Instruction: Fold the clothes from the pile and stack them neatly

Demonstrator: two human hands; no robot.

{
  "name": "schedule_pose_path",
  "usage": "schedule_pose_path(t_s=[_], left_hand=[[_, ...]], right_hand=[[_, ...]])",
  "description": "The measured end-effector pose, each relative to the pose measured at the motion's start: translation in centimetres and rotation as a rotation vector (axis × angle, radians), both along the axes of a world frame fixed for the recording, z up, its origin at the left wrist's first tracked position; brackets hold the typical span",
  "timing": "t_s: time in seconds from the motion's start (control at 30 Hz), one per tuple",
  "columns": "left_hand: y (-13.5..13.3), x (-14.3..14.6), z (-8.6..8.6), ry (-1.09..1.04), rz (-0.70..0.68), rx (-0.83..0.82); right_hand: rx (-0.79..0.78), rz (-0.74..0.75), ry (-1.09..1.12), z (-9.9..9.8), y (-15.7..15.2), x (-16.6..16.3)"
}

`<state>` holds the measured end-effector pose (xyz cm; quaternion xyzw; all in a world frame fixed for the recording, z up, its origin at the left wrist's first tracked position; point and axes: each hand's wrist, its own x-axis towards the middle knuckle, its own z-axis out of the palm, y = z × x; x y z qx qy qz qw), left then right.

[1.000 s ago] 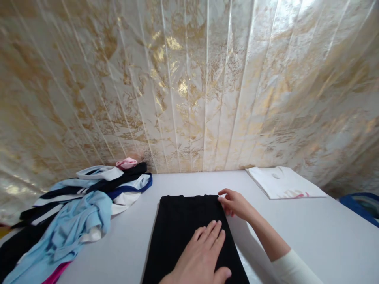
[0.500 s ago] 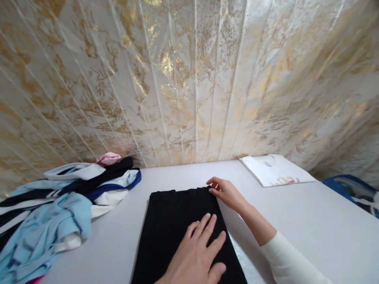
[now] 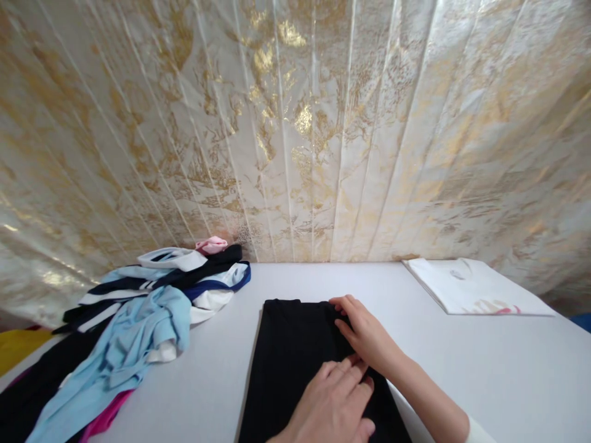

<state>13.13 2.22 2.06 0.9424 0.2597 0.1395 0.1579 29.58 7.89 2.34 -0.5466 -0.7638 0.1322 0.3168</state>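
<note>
A folded black garment lies flat on the white table in front of me. My left hand rests palm down on its near part, fingers together and stretched out. My right hand lies on the garment's far right corner, fingers curled over the cloth edge, just beyond the left hand's fingertips. Whether it pinches the fabric is unclear.
A heap of loose clothes in light blue, white, navy, black and pink covers the table's left side. A folded white shirt lies at the far right. A gold-patterned curtain hangs behind the table.
My right hand has slid from the garment's far right edge inward onto the cloth, towards my left hand. The left hand stays flat on the garment. The view shifted slightly.
</note>
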Motion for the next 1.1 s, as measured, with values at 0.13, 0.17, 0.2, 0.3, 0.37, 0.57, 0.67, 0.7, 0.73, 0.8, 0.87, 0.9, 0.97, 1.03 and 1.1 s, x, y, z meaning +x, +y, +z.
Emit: schedule_pose_path(t_s=[0.13,0.17,0.2,0.3,0.37,0.57,0.67,0.7,0.73,0.8,0.87,0.9,0.97,1.03,1.1], left_hand=[[-0.2,-1.4,1.0,-0.104,0.12,0.037],[0.0,-2.0,1.4,-0.122,0.209,0.043],[0.3,-2.6,1.6,-0.133,0.316,0.058],[2.0,-4.9,1.2,-0.133,0.612,0.198],[3.4,-6.3,-0.3,-0.094,0.696,0.329],[5.0,-8.0,-4.1,0.098,0.647,0.432],[4.8,-7.9,-4.0,0.108,0.658,0.408],[4.8,-7.9,-3.9,0.103,0.658,0.401],[4.8,-7.9,-3.7,0.097,0.658,0.394],[4.7,-8.0,-3.5,0.08,0.657,0.377],[4.2,-8.2,-3.5,0.068,0.661,0.35],[3.8,-8.4,-3.6,0.065,0.668,0.332],[2.6,-9.0,-4.0,0.055,0.698,0.289],[1.4,-9.6,-4.5,0.035,0.735,0.253],[0.4,-10.2,-5.0,0.017,0.757,0.247]], right_hand=[[0.047,0.013,-0.06,0.7,-0.8,-0.5],[0.064,0.02,-0.071,0.9,-1.2,-0.7],[0.079,0.026,-0.086,1.1,-1.6,-0.9],[0.086,0.018,-0.166,0.6,-3.1,-2.3],[0.064,-0.004,-0.253,-0.4,-4.1,-3.5],[-0.037,0.012,-0.453,-2.4,-5.4,-5.6],[-0.069,0.002,-0.469,-2.1,-5.4,-5.6],[-0.069,-0.005,-0.468,-2.0,-5.4,-5.6],[-0.065,-0.014,-0.463,-1.9,-5.3,-5.6],[-0.054,-0.037,-0.446,-1.8,-5.2,-5.6],[-0.058,-0.064,-0.422,-1.7,-5.1,-5.5],[-0.065,-0.075,-0.407,-1.7,-5.0,-5.4],[-0.064,-0.099,-0.369,-1.8,-5.1,-4.9],[-0.011,-0.127,-0.343,-2.1,-5.6,-4.4],[0.105,-0.135,-0.346,-3.0,-6.3,-3.9]])
